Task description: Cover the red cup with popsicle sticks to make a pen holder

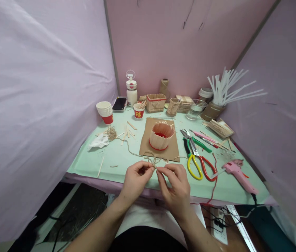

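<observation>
Between my two hands, at the table's near edge, is a looped bow of thin brown twine [153,160]. My left hand [139,176] pinches it from the left, thumb against forefinger. From the right, my right hand [173,180] closes its fingertips on the same knot. A strand trails off leftward to a small tangle of twine [111,133]. Just beyond my hands, a round basket of upright wooden sticks [160,140] with a red base stands on a cardboard sheet [148,145].
Scissors [196,155], green-handled pruning shears [201,144] and a pink glue gun [239,176] lie to the right. Paper cups [105,111], a bottle [131,92], a stick box [156,103], a water bowl [196,109] and white glue sticks [226,85] line the back. Crumpled tissue [98,141] lies left.
</observation>
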Motion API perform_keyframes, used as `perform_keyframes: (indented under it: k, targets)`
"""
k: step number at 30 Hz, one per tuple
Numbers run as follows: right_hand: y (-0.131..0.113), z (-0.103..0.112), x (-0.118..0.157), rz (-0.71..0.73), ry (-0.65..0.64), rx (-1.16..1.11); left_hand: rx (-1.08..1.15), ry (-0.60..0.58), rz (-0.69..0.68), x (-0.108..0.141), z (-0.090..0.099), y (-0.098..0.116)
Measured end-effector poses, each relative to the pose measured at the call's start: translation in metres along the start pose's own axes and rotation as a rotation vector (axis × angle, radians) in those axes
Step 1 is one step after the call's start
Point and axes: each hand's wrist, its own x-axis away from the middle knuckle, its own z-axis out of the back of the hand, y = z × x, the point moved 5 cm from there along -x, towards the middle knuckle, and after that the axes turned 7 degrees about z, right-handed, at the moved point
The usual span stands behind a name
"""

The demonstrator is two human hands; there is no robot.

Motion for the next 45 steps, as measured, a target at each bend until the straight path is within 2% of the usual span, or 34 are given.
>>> perform_keyframes:
  k: [3, 9, 14, 17, 19, 22, 24, 27, 29, 30, 31, 32, 35, 37, 39, 41, 45]
  targets:
    - [0.002, -0.005, 0.002, -0.011, -0.055, 0.014, -0.112, 0.03, -0.122, 0.004, -0.002, 0.003]
    - [0.008, -0.005, 0.0, -0.058, -0.073, -0.003, -0.3, 0.042, -0.363, 0.011, -0.007, 0.01]
    - [0.012, -0.005, -0.001, -0.088, -0.121, -0.003, -0.35, 0.038, -0.438, 0.012, -0.009, 0.008]
    - [0.013, -0.006, 0.0, -0.082, -0.148, -0.01, -0.316, 0.028, -0.423, 0.013, -0.008, 0.007]
    - [0.012, -0.006, 0.0, -0.07, -0.149, -0.025, -0.247, 0.016, -0.352, 0.012, -0.008, 0.005]
    - [0.013, -0.007, 0.001, -0.056, -0.113, -0.058, -0.029, -0.005, -0.139, 0.007, -0.007, 0.0]
    - [0.014, -0.009, 0.003, -0.042, -0.066, -0.092, 0.221, -0.051, 0.063, 0.004, -0.009, -0.007]
    - [0.02, -0.012, 0.008, -0.04, 0.018, -0.213, 0.642, -0.232, 0.465, 0.003, -0.023, -0.018]
    - [0.025, -0.015, 0.012, -0.104, 0.079, -0.339, 0.822, -0.338, 0.7, 0.008, -0.033, -0.022]
    - [0.028, -0.017, 0.013, -0.154, 0.098, -0.401, 0.862, -0.36, 0.748, 0.009, -0.036, -0.022]
    - [0.031, -0.018, 0.014, -0.205, 0.105, -0.453, 0.866, -0.354, 0.734, 0.01, -0.036, -0.021]
    - [0.032, -0.019, 0.015, -0.246, 0.094, -0.489, 0.83, -0.32, 0.662, 0.008, -0.034, -0.019]
    - [0.031, -0.02, 0.011, -0.3, -0.006, -0.494, 0.528, -0.123, 0.282, 0.005, -0.02, -0.009]
    - [0.03, -0.017, 0.007, -0.315, -0.057, -0.458, 0.301, -0.035, 0.092, 0.006, -0.013, -0.003]
    - [0.03, -0.015, 0.005, -0.337, -0.094, -0.457, 0.158, -0.023, 0.01, 0.007, -0.011, 0.0]
    - [0.03, -0.014, 0.005, -0.367, -0.114, -0.486, 0.07, -0.04, -0.012, 0.006, -0.01, 0.001]
    - [0.032, -0.014, 0.008, -0.471, -0.072, -0.569, -0.12, -0.073, -0.086, 0.005, -0.011, 0.004]
